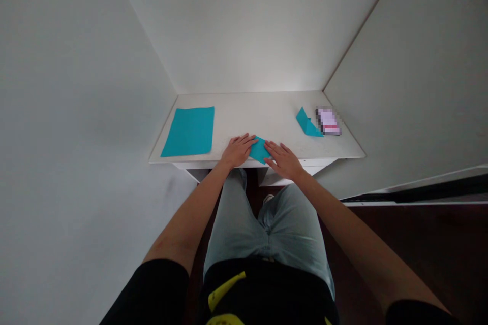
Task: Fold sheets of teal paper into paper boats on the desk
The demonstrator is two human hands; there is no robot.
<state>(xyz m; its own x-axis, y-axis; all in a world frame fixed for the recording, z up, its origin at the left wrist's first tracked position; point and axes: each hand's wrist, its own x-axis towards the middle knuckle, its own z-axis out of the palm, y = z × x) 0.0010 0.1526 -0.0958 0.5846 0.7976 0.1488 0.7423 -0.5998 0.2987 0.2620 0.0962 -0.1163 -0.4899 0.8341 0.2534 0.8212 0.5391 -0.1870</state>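
Note:
A small folded piece of teal paper [260,151] lies at the front edge of a white table [263,111]. My left hand [237,150] rests flat on its left side, fingers stretched out. My right hand [285,161] presses flat on its right side, fingers extended too. Both hands touch the paper; neither grips it.
A flat teal sheet [189,131] lies at the table's left. A folded teal paper shape [307,123] sits at the right, beside a small blurred card or phone [328,121]. White walls close in on the left, back and right. Dark floor lies below.

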